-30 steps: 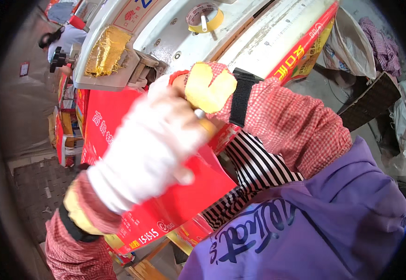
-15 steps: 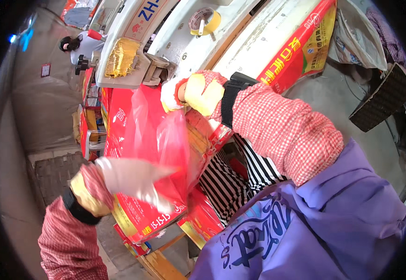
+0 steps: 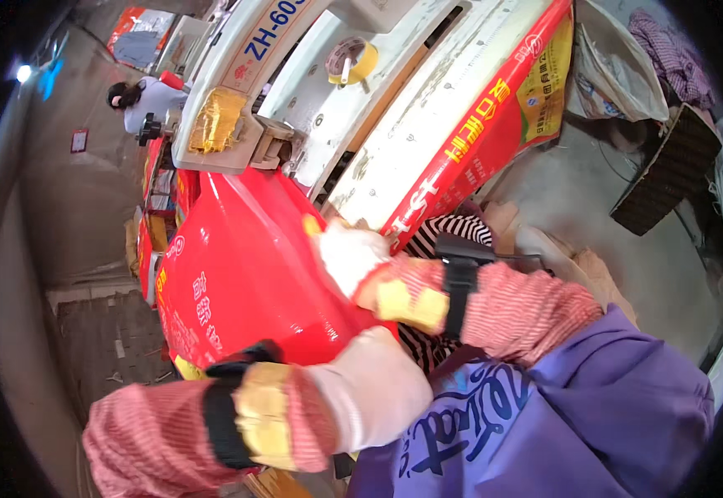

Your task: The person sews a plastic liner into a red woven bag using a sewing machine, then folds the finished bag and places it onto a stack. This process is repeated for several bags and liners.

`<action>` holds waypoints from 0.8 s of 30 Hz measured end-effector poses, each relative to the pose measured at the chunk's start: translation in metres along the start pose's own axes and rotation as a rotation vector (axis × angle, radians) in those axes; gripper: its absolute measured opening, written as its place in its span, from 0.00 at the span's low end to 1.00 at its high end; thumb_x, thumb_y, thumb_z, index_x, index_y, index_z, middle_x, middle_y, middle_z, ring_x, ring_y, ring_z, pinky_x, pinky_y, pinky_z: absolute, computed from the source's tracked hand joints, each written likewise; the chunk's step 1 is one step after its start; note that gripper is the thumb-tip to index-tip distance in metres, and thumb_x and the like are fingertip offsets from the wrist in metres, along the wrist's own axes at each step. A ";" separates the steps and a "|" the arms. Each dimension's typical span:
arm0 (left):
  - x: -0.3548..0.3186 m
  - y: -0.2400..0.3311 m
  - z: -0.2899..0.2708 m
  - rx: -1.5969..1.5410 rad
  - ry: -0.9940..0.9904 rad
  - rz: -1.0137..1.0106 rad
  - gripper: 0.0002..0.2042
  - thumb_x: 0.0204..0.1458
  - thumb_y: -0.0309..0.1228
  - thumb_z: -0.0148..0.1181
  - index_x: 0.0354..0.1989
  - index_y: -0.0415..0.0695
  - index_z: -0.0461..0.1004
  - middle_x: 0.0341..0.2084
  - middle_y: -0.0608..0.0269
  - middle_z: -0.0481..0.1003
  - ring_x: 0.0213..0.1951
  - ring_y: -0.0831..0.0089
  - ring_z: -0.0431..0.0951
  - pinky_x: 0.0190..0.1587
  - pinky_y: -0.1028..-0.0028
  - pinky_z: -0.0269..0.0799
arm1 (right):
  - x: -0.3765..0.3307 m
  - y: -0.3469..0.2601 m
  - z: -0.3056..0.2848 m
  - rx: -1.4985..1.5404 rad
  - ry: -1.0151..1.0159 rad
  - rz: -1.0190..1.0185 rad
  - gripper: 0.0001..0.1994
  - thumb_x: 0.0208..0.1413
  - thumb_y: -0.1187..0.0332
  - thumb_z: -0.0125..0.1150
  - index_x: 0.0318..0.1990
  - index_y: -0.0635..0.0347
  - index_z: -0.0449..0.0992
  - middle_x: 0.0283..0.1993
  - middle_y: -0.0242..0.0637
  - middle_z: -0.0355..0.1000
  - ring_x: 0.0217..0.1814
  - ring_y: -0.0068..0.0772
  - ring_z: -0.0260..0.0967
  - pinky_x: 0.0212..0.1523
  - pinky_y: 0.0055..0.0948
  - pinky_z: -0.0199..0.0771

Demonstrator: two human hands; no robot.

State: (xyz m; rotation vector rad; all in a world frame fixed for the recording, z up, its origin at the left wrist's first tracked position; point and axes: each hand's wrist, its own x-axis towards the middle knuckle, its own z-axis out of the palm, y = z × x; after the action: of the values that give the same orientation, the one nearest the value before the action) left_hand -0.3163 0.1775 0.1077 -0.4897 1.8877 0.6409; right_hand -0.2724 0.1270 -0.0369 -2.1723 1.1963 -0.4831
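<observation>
Two white-gloved hands at a red bag, on the near side of a white machine. The red bag, glossy and creased, has its upper edge against the underside of the machine's near end and spreads from there toward the wearer. The right hand touches the bag's right-hand edge, close below the machine; its fingers are blurred, so whether this grip is pinching the plastic cannot be told. The left hand, farther from the machine, is at the bag's lower edge, back of the glove uppermost; its fingers are hidden and the state of its grip likewise cannot be told. Each forearm wears a red-and-white checked sleeve, the right sleeve and the left sleeve both banded in black near the wrist.

The machine bears a golden patch on its near end, a black knob at its left side and a roll of yellow tape on its bed. To the right of the machine lies a red-and-yellow printed bag; farther right are a pale sack and a dark board. A co-worker appears beyond the machine's left side.
</observation>
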 end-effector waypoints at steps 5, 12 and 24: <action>-0.053 -0.019 -0.017 -0.101 -0.290 -0.205 0.06 0.34 0.32 0.59 0.19 0.44 0.77 0.13 0.61 0.73 0.19 0.63 0.76 0.20 0.66 0.69 | -0.002 0.010 0.000 -0.127 -0.084 0.023 0.17 0.51 0.70 0.46 0.49 0.60 0.69 0.34 0.44 0.71 0.30 0.38 0.74 0.21 0.38 0.73; -0.017 -0.065 -0.003 -0.074 0.146 -0.197 0.10 0.38 0.36 0.59 0.15 0.43 0.74 0.12 0.59 0.72 0.20 0.59 0.75 0.22 0.65 0.70 | 0.164 0.004 0.153 -0.072 0.692 0.039 0.12 0.49 0.63 0.52 0.16 0.54 0.73 0.15 0.39 0.67 0.16 0.41 0.66 0.17 0.42 0.64; -0.069 -0.013 0.033 -0.129 -0.127 -0.342 0.04 0.35 0.30 0.56 0.16 0.46 0.76 0.14 0.65 0.72 0.18 0.66 0.74 0.22 0.68 0.68 | 0.133 -0.018 0.119 -0.777 0.656 0.310 0.10 0.46 0.67 0.50 0.25 0.63 0.74 0.16 0.39 0.68 0.19 0.37 0.67 0.21 0.38 0.65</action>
State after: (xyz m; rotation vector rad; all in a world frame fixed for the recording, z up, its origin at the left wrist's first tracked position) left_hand -0.2589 0.1914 0.1576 -0.8157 1.6001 0.5527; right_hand -0.1231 0.0608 -0.1111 -2.4322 2.3532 -0.7043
